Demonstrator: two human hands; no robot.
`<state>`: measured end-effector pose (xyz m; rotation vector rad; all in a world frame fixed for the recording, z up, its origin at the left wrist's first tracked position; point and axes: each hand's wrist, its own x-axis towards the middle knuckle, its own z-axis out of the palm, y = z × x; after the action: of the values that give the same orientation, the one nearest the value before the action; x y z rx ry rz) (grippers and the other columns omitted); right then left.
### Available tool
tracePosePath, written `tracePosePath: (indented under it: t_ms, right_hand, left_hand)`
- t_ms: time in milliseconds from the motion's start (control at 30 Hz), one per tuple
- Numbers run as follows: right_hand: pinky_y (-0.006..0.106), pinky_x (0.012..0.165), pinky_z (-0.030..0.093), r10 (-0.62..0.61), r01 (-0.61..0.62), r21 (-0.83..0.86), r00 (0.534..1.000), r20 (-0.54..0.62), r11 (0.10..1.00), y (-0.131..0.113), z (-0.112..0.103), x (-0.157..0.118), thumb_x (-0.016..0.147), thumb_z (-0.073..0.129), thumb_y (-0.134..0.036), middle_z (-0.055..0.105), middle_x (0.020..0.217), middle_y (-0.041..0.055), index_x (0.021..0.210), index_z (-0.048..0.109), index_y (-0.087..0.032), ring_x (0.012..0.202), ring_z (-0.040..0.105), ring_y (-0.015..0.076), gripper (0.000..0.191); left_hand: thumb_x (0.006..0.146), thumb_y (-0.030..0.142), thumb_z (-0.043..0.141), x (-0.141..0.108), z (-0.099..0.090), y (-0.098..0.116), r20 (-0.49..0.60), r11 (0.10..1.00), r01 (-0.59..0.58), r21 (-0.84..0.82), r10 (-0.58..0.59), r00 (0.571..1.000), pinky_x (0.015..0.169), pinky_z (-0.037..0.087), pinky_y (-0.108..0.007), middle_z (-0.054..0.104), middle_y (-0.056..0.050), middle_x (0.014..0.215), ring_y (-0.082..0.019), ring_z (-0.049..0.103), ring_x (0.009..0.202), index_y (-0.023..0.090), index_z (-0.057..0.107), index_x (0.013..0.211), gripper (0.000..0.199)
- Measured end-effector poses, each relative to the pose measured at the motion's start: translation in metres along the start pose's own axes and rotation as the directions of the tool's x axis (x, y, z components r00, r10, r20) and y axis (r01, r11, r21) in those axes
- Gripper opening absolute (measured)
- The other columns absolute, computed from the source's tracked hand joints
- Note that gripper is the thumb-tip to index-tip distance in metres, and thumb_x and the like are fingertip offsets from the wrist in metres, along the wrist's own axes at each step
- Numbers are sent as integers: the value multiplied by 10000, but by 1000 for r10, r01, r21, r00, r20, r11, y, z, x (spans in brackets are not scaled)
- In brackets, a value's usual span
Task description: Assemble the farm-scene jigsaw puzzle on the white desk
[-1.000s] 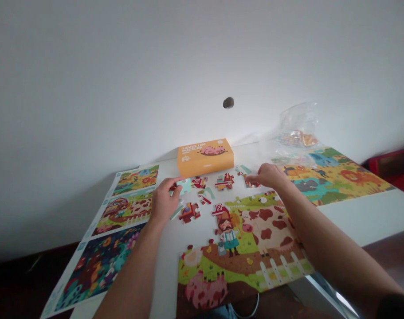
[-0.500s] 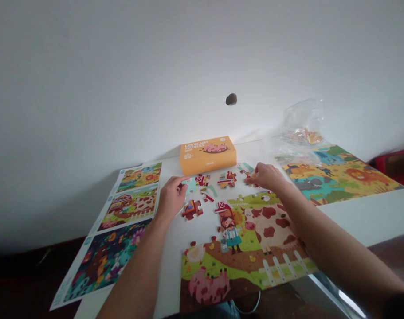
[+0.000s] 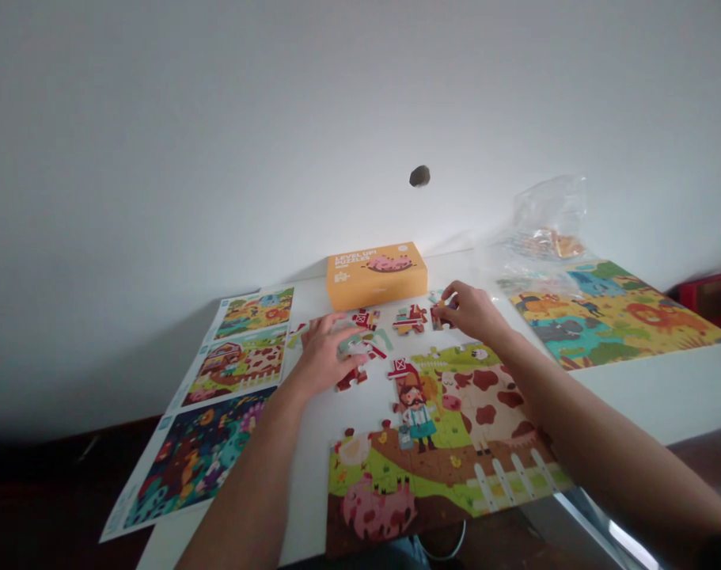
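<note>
My left hand [image 3: 324, 352] is open, its fingers spread low over the loose jigsaw pieces. Just under its thumb lies a red puzzle piece [image 3: 353, 378], partly covered. My right hand [image 3: 470, 310] pinches a dark red and purple puzzle piece [image 3: 442, 317] at the table's back, right of another loose red piece [image 3: 410, 319]. In front of both hands lies the partly joined farm puzzle [image 3: 455, 451], with a cow, a farmer, a pig and a hen. Its upper left part is open, showing white table.
A yellow puzzle box [image 3: 377, 277] stands against the wall. On the left lies a printed picture sheet [image 3: 176, 423]. To the right are a joined safari puzzle [image 3: 621, 317] and a clear plastic bag [image 3: 550, 222] with pieces inside. The table's [image 3: 633, 396] front edge is close.
My left hand has let go of a light blue puzzle piece and spread its fingers over the pieces. My right hand has a dark red piece tilted up between its fingers.
</note>
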<state>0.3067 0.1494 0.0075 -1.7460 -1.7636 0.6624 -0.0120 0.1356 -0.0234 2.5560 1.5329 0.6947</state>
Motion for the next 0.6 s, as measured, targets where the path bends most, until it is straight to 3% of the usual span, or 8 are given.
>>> tracePosePath:
  t_ms: [67, 133, 233, 367, 433, 500, 600]
  right_hand:
    - [227, 539, 483, -108, 76, 277, 989, 99, 958, -10, 9, -5, 836, 617, -296, 700, 723, 22, 970, 522, -199, 590, 646, 137, 191]
    - [205, 480, 473, -238, 107, 458, 942, 238, 883, -19, 19, -12, 838, 610, -292, 693, 740, 9, 1010, 516, -201, 561, 622, 120, 216]
    - [202, 423, 466, -360, 67, 568, 833, 421, 820, -28, 35, -24, 811, 636, -287, 639, 690, -25, 1022, 531, -199, 512, 578, 111, 252]
    - [233, 446, 497, -398, -34, 611, 730, 555, 791, -27, 55, -32, 813, 644, -316, 636, 677, -29, 1050, 528, -204, 503, 593, 126, 286]
    - [241, 456, 490, -390, -41, 595, 719, 576, 803, -24, 59, -32, 826, 633, -336, 657, 699, -19, 1068, 530, -205, 502, 595, 130, 293]
    - [239, 490, 480, -383, 13, 556, 737, 557, 831, -24, 59, -31, 832, 627, -331, 671, 717, -8, 1050, 554, -197, 528, 598, 129, 266]
    - [230, 578, 448, -431, 259, 406, 797, 423, 877, -28, 49, -30, 841, 609, -279, 666, 722, 6, 978, 634, -169, 595, 580, 114, 178]
  left_hand:
    - [773, 371, 738, -1, 1, -1, 44, 1000, 4, -3, -4, 999, 1071, 344, -501, 517, -60, 1317, -298, 453, 1244, 340, 708, 1131, 361]
    - [783, 323, 728, -1, 2, -3, 32, 1000, 30, 6, -30, 999, 1069, 343, -512, 530, -73, 1311, -305, 451, 1250, 312, 717, 1118, 335]
    - [796, 250, 703, 2, 0, -4, -32, 1000, 16, -19, -16, 999, 1063, 348, -509, 575, -79, 1288, -299, 478, 1224, 270, 731, 1072, 278]
    - [850, 286, 667, 5, -9, 10, -54, 954, -131, -269, 120, 991, 950, 452, -388, 699, -75, 1063, -227, 596, 1025, 221, 736, 1017, 192]
    - [852, 321, 677, 4, -12, 21, 3, 914, -139, -382, 151, 988, 854, 486, -340, 720, -60, 924, -201, 624, 908, 213, 733, 1019, 206]
    - [833, 311, 704, 2, -14, 30, 83, 898, -119, -424, 170, 982, 800, 491, -318, 713, -36, 832, -186, 628, 832, 217, 731, 1033, 222]
    - [814, 256, 718, 0, -14, 38, 158, 902, -98, -422, 179, 971, 793, 487, -312, 694, -18, 779, -176, 625, 799, 214, 728, 1055, 245]
